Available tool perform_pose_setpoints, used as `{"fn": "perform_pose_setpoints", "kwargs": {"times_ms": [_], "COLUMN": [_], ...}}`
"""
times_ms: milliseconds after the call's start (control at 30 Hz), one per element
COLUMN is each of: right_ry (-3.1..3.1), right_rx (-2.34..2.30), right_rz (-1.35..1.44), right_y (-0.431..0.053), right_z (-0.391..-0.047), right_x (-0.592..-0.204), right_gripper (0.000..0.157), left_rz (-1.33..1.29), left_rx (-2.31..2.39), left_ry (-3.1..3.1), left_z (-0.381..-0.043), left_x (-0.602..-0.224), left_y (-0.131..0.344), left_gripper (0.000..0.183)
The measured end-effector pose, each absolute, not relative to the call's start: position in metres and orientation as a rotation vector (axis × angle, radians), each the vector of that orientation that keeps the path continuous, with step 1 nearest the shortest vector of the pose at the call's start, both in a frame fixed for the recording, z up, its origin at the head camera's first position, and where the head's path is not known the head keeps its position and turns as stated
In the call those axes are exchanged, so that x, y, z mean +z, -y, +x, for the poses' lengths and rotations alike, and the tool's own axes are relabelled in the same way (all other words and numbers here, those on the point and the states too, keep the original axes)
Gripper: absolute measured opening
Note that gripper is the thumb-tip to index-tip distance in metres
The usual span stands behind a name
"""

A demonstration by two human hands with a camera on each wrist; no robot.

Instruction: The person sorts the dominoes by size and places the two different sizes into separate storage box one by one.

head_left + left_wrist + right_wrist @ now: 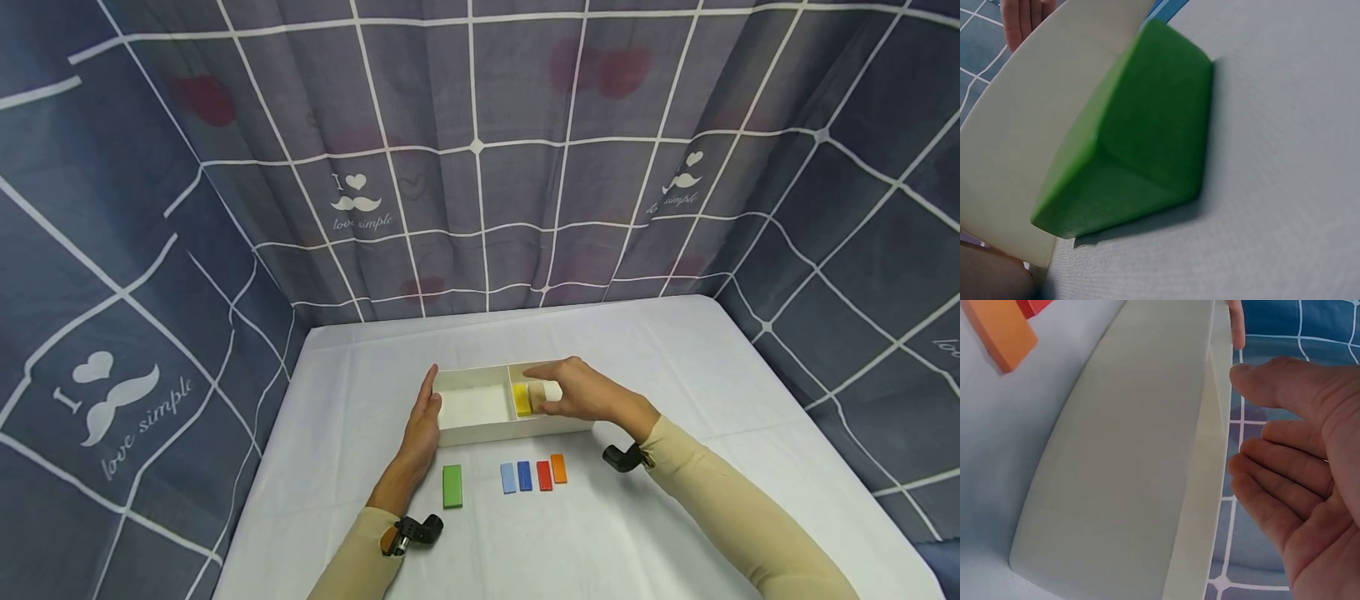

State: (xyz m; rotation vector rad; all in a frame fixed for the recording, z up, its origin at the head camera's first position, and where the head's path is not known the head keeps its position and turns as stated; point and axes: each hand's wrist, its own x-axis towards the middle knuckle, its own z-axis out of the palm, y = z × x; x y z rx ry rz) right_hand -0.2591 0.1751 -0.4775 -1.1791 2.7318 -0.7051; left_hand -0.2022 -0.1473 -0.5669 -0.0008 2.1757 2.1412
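Observation:
A white box (480,432) with a divider has a wide left compartment and a smaller right one. Against its left end rests my left hand (422,429), with the fingers extended. My right hand (581,392) hovers over the right compartment; the right wrist view shows its fingers loosely bent with nothing between them. A yellow block (521,400) lies in that compartment beside the divider. Next to it is a pale beige piece (536,395), partly hidden by the right hand. In front of the box's left part lies a green block (452,487), large in the left wrist view.
Before the box, a row holds a light blue block (508,478), a dark blue block (524,476), a red block (543,476) and an orange block (558,468). A white cloth covers the table (637,525). Gridded curtains (420,192) stand behind and at both sides.

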Motion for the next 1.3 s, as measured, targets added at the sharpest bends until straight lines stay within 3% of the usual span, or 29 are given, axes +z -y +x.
{"fn": "perform_pose_setpoints", "kwargs": {"times_ms": [1300], "right_ry": [-2.557], "right_rx": [-0.703], "right_rz": [-1.394], "right_y": [-0.135], "right_z": [-0.214], "right_x": [-0.473], "right_gripper": [0.055], "left_rz": [-0.025], "left_rx": [2.113], "left_ry": [-2.204], "left_z": [-0.200], "left_x": [-0.565], "left_y": [0.147], "left_gripper": [0.057]}}
